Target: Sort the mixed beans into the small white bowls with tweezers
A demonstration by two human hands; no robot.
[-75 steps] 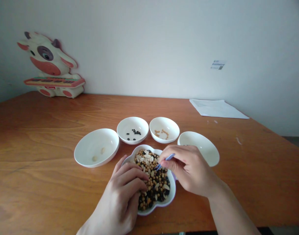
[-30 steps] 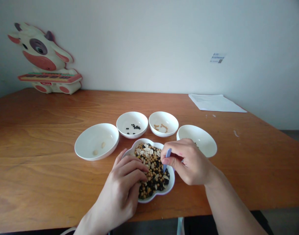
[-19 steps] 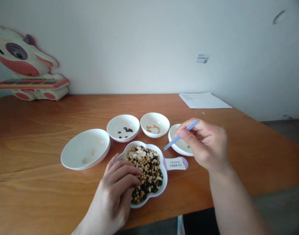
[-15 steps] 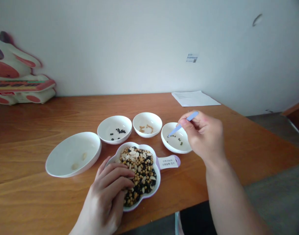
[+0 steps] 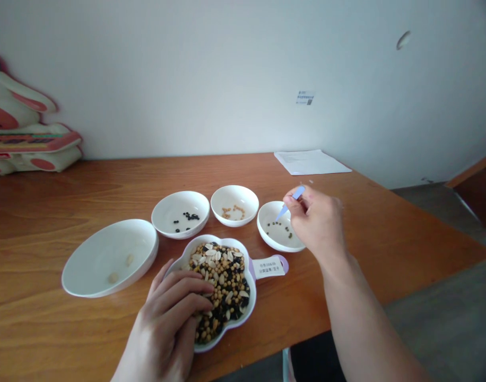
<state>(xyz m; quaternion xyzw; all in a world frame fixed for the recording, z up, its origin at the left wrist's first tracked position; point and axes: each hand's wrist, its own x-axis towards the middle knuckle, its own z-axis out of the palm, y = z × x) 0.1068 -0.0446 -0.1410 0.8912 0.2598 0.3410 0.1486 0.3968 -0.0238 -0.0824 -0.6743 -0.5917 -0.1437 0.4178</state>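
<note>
My right hand (image 5: 318, 220) pinches light blue tweezers (image 5: 291, 201), tips down inside the small white bowl (image 5: 262, 233) at the right. Several green beans (image 5: 289, 233) lie in that bowl near the tips. I cannot make out anything between the tips. With its fingers curled over the near left rim, my left hand (image 5: 169, 318) holds a flower-shaped white dish (image 5: 249, 313), its thumb partly hidden. A mix of peanuts, yellow beans and black and green beans (image 5: 223, 281) fills the dish. A labelled handle (image 5: 269, 266) juts out to its right.
Beyond the dish stand a white bowl with black beans (image 5: 157, 215) and one with yellow beans (image 5: 254, 209). A larger bowl (image 5: 84, 252) at left holds two pale pieces. Paper (image 5: 312, 162) lies at the back; a cow-shaped toy keyboard (image 5: 32, 138) stands far left.
The whole view has shifted slightly. The tweezers stand a little steeper, their tips farther right within the green-bean bowl. My left hand stays on the dish.
</note>
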